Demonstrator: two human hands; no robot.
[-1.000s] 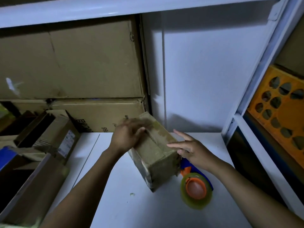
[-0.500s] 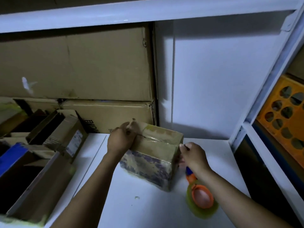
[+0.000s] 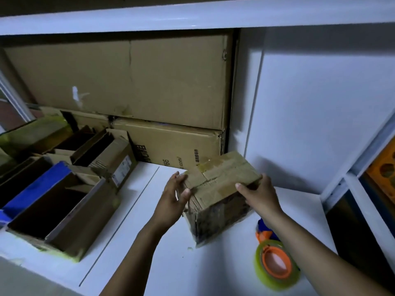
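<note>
A small worn cardboard box [image 3: 220, 189], taped along its top seam, sits on the white shelf [image 3: 213, 270] in the middle of the view. My left hand [image 3: 174, 199] is against its left end, thumb on the top edge and fingers along the side. My right hand [image 3: 258, 194] grips the right end, thumb on top and fingers wrapped round the far side. A tape dispenser [image 3: 274, 263] with an orange core, a yellowish tape roll and a blue handle lies on the shelf just right of the box, partly under my right forearm.
Two large cardboard cartons [image 3: 136, 82] are stacked at the back left. Several open small boxes [image 3: 59, 206] crowd the left side, one with a blue flap. A white wall panel [image 3: 310, 114] stands behind; an orange perforated crate [image 3: 382, 171] is in the bay to the right.
The box has been turned and set flat on the shelf with its taped top up. Both hands have shifted to its two ends. The view has tilted upward.
</note>
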